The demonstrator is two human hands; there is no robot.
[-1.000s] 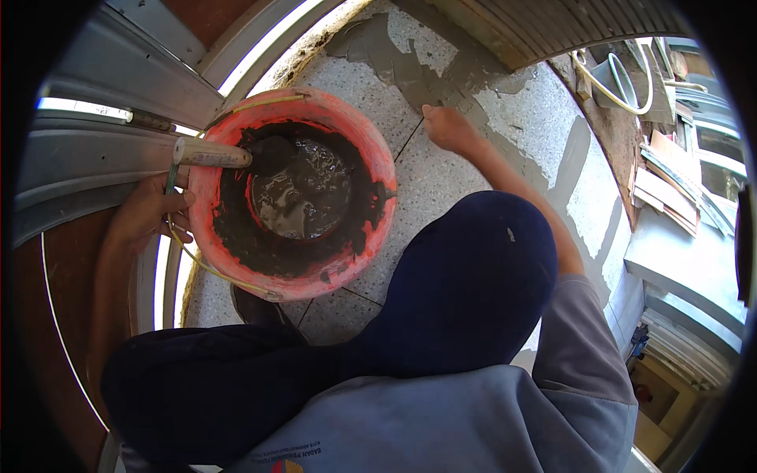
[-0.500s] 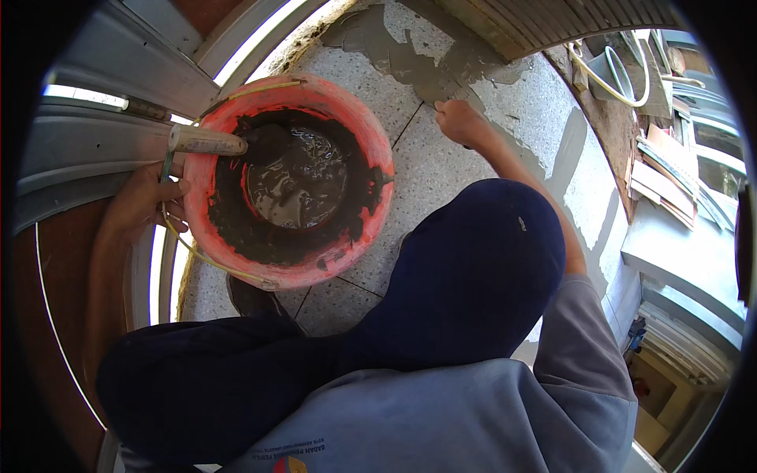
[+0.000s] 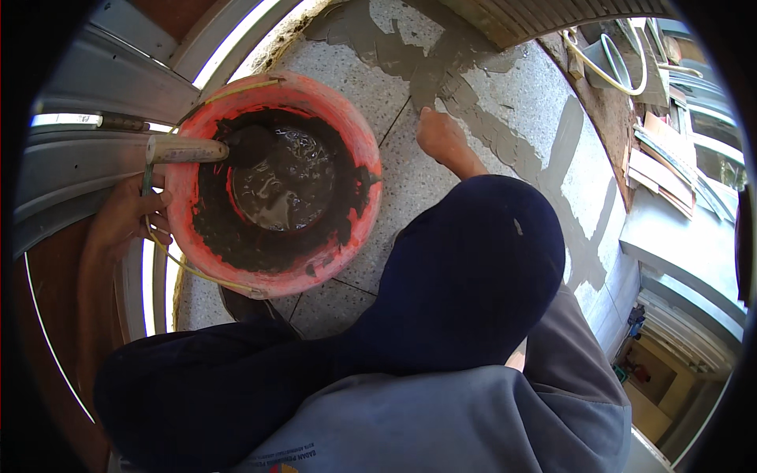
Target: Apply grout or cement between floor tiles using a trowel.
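A red bucket [image 3: 365, 236] stands in front of me on the left, its inner wall caked with dark residue. Wet grey cement slurry [image 3: 284, 185] lies in it. Across the rim rests the pale round handle [image 3: 187, 150] of a tool whose dark head sits in the slurry. My left hand [image 3: 130, 211] is at the bucket's left side, its fingers curled at the thin wire handle [image 3: 162, 246]. Over the floor tiles, beyond my right knee, my right hand [image 3: 443, 140] is closed, knuckles up. Whatever it grips is hidden. Grey smears [image 3: 426, 75] spread over the tiles just past it.
Speckled tiles [image 3: 386, 185] carry grey bands along their joints. A ribbed panel [image 3: 576, 17] borders the far side. At the right lie a grey pail [image 3: 607, 67], a pale hose and stacked boards [image 3: 662, 165]. Metal panels [image 3: 110, 79] close off the left.
My right hand has drawn closer to me and a little left, its forearm now mostly behind my knee. The bucket and left hand appear slightly further left as the view shifts.
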